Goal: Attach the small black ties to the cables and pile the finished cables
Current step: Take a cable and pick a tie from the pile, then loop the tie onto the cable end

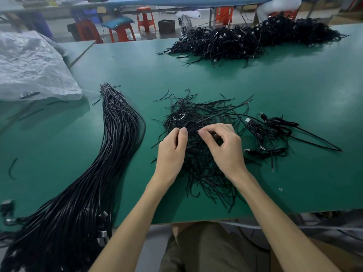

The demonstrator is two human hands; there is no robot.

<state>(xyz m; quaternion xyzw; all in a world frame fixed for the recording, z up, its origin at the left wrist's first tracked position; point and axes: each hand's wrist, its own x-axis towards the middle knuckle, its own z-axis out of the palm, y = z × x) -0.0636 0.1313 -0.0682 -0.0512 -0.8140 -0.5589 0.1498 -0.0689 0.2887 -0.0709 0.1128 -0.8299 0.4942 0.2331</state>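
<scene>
Dead centre, the loose heap of thin black ties (196, 118) lies spread on the green tabletop (294, 85), and both hands are in it. The left hand (172, 148) has its fingers curled, thumb and forefinger pinching a strand at the near edge of the heap. The right hand (224, 148) mirrors it just beside, fingertips nipped on the ties, with a thin dark strand between the two hands. It looks like a tie being picked out of the tangle, with no cable in either hand.

Just right of the heap lie a few coiled black cables with plugs (271, 132), apparently the latest ones done. Off to the left, a thick bundle of long black cables (117, 134) runs from the tabletop's middle down past its near edge, bound at its far end. That is plenty left to tie. At the far right sits a big pile of coiled black cables (255, 40), so a good share appears finished. I would judge the job about midway. A crumpled clear plastic bag (33, 65) sits at far left.
</scene>
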